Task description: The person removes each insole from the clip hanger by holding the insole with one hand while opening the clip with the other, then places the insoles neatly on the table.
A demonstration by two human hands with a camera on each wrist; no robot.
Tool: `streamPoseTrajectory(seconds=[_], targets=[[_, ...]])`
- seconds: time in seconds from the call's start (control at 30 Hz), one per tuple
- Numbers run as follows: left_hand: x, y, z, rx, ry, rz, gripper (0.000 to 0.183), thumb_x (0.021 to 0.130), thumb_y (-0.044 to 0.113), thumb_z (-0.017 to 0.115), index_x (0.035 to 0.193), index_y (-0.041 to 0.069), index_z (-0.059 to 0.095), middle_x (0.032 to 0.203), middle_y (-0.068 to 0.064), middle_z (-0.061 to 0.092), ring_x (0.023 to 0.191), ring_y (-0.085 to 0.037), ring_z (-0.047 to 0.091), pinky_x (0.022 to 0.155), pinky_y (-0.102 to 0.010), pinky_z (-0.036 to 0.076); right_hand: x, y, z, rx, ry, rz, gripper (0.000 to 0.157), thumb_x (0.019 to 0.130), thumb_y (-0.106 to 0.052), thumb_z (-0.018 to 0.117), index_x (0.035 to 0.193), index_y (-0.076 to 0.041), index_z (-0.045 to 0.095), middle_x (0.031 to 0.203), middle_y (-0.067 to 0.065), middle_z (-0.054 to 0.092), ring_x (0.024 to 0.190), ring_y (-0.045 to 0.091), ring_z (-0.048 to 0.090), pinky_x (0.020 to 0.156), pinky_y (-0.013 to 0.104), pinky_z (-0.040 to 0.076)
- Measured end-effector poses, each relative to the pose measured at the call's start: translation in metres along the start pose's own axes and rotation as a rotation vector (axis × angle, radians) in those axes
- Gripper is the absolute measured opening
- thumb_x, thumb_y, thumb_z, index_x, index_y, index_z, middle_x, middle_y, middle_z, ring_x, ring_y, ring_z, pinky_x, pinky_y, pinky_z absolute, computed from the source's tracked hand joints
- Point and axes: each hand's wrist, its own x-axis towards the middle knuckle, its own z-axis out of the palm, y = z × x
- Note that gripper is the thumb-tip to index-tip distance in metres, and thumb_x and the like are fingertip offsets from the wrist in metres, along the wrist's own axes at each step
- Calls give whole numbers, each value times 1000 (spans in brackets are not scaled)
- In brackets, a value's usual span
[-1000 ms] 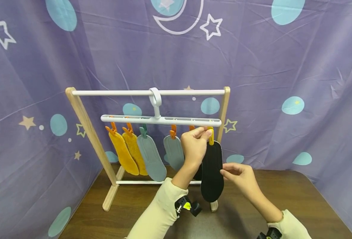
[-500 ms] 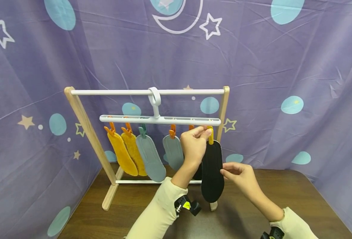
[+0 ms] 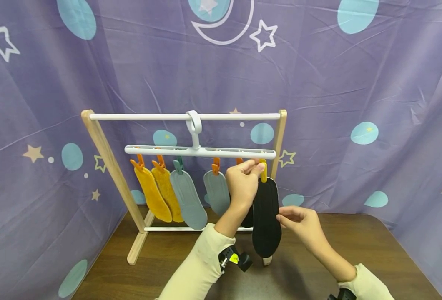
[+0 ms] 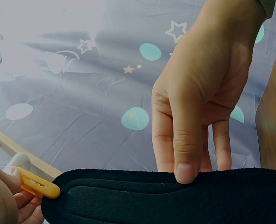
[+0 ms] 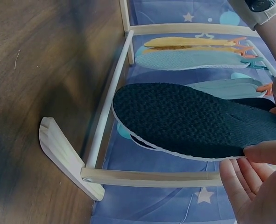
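At the right end of the white hanger (image 3: pixel 157 150), a yellow clothespin (image 3: pixel 264 171) bites the top edge of a black insole (image 3: pixel 267 221). My left hand (image 3: pixel 242 183) pinches this clothespin between thumb and fingers. Lower down, my right hand (image 3: pixel 301 223) holds the insole's right edge, thumb on the near face and fingers behind, as the left wrist view also shows on the insole (image 4: pixel 166 198). The insole hangs lengthwise, its rounded end over the table. A second black insole (image 3: pixel 248 218) is mostly hidden behind my left hand and the first one.
Two yellow insoles (image 3: pixel 153 196) and two grey-blue insoles (image 3: pixel 188 200) hang from orange and green clothespins (image 3: pixel 178 165) further left. The hanger hooks over the top bar (image 3: pixel 138 117) of a wooden rack (image 3: pixel 108 154) on a brown table (image 3: pixel 356 246). A purple curtain (image 3: pixel 318 83) stands behind.
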Motion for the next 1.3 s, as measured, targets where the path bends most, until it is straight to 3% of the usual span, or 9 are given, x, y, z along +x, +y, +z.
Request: streamPoseTrajectory(seconds=[0.77, 1.3], targets=[[0, 2, -1, -33, 2, 12, 16, 85, 0, 80, 98, -9, 78, 94, -22, 77, 86, -30, 78, 73, -26, 63, -6, 4, 2, 2, -13, 2, 18, 87, -1, 77, 103, 8, 75, 95, 23, 77, 76, 4, 73, 68, 23, 62], [0, 2, -4, 76, -18, 33, 15, 85, 3, 80, 98, -4, 80, 92, -17, 79, 84, -24, 78, 72, -26, 63, -5, 9, 3, 28, 1, -4, 17, 86, 2, 77, 101, 9, 75, 93, 25, 76, 74, 5, 73, 66, 25, 63]])
